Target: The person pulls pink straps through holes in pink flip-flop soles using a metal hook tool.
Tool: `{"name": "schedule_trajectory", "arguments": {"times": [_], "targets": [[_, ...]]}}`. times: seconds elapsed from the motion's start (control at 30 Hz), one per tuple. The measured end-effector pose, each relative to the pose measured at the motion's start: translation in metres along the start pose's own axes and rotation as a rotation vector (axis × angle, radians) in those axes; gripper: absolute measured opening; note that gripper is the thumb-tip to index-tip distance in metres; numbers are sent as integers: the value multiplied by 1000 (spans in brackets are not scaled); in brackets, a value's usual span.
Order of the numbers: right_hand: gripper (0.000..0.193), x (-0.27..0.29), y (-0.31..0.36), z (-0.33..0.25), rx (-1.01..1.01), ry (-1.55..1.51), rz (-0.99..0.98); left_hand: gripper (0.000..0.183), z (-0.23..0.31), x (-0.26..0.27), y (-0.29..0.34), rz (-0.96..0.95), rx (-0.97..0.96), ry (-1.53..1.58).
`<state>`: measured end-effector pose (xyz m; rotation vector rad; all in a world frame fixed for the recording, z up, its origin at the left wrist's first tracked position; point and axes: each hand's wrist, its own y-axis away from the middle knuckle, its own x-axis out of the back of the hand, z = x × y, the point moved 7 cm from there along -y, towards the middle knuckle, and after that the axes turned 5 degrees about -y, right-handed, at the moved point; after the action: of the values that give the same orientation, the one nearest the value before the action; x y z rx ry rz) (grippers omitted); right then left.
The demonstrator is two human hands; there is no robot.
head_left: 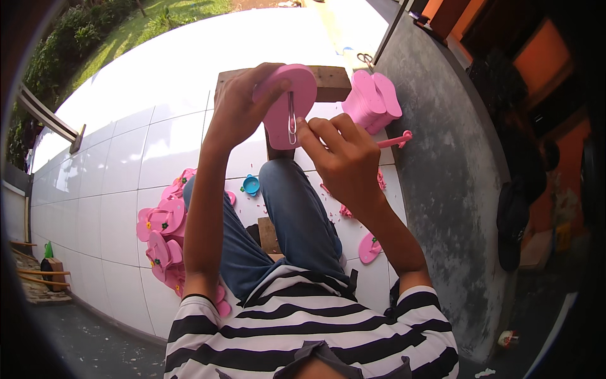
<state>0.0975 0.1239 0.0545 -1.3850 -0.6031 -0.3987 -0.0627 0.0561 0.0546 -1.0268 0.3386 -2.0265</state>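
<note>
My left hand (240,107) grips a pink flip-flop sole (303,82) upright, its thumb pressed on the upper face. Against the sole lies a thin metal tool with a long wire loop (291,120). My right hand (344,155) is closed around a pink flip-flop strap (396,139), whose end sticks out to the right. Its fingertips are right beside the wire loop; whether they touch it, I cannot tell. Behind the sole is a wooden block (332,82), and the sole's lower end is just above my knee.
Pink soles (374,98) are stacked at the right, with scissors (365,58) beyond. Several strapped flip-flops (165,221) are piled at the left. A blue cup (250,184) and loose pink straps (346,211) lie on the white tiles. A grey wall (442,183) borders the right.
</note>
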Motion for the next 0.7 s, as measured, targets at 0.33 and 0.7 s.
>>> {"name": "schedule_trajectory", "arguments": {"times": [0.33,0.7], "targets": [[36,-42,24,50,-545,-1101,165,26,20,-14,36,58,74,231],[44,-70,15,46,-768,-1579,-66,21,26,-22,44,135,102,177]]}}
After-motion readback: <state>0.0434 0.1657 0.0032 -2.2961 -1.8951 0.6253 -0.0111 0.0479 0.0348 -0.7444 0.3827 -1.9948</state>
